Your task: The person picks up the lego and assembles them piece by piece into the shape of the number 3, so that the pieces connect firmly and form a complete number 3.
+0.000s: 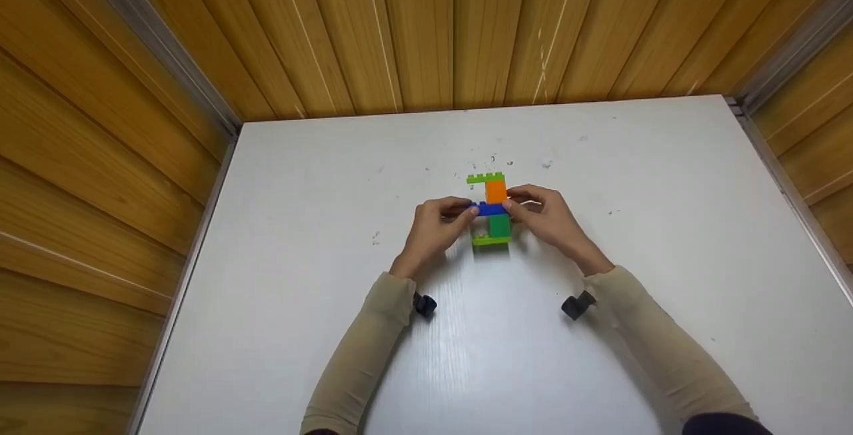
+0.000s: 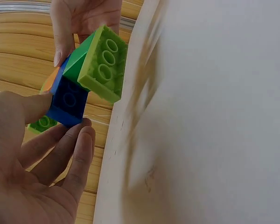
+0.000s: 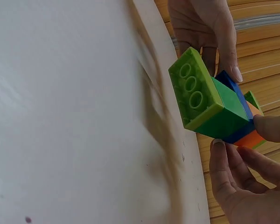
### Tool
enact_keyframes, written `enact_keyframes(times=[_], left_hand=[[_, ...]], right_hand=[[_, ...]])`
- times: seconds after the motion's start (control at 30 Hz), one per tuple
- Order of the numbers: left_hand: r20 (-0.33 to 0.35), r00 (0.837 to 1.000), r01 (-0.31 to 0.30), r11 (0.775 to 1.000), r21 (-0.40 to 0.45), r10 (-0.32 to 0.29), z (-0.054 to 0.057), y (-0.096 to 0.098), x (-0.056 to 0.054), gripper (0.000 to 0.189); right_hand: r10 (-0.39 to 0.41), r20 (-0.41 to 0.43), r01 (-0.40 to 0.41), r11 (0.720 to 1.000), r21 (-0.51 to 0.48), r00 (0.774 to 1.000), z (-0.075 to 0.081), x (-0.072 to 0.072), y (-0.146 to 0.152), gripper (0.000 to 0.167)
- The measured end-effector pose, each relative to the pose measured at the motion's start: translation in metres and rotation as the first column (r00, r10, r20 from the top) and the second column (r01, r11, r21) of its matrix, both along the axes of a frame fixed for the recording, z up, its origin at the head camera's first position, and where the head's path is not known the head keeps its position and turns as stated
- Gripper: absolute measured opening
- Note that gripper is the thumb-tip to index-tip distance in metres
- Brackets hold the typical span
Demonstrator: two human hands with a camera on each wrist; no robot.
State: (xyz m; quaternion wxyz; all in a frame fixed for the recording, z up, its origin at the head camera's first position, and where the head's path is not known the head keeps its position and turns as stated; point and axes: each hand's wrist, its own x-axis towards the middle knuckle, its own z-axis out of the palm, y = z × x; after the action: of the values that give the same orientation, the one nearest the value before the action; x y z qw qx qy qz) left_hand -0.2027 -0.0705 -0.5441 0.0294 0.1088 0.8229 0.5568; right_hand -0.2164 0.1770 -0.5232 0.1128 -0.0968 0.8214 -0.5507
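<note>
Between my two hands is a stack of toy building bricks, held above the table. From the top it runs a light green brick (image 1: 486, 178), an orange brick (image 1: 496, 192), a blue brick (image 1: 492, 209), a dark green brick (image 1: 499, 226) and another light green brick (image 3: 196, 91) with its hollow underside showing. My left hand (image 1: 434, 227) pinches the left end of the blue brick between thumb and fingers. At the other end, my right hand (image 1: 548, 220) pinches the stack where blue and orange meet. Some fingertips are hidden behind the bricks.
A white table (image 1: 280, 302) with small dark marks spreads under the hands. Wood-panelled walls (image 1: 426, 35) rise behind it and at both sides. Small black cameras (image 1: 424, 305) are strapped at the wrists, below the beige sleeves (image 1: 373, 342).
</note>
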Motion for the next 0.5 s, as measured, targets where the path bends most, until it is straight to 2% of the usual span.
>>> enact_keyframes(times=[0.17, 0.5], left_hand=[[0.039, 0.999, -0.005, 0.999, -0.037, 0.006, -0.001, 0.001, -0.006, 0.039], [0.111, 0.993, -0.035, 0.993, -0.114, 0.047, -0.003, 0.005, -0.013, 0.038]], right_hand=[[-0.044, 0.033, 0.042, 0.998, 0.051, 0.998, -0.003, -0.006, -0.004, 0.049], [-0.045, 0.068, 0.039, 0.994, 0.098, 0.997, -0.013, -0.014, -0.004, 0.049]])
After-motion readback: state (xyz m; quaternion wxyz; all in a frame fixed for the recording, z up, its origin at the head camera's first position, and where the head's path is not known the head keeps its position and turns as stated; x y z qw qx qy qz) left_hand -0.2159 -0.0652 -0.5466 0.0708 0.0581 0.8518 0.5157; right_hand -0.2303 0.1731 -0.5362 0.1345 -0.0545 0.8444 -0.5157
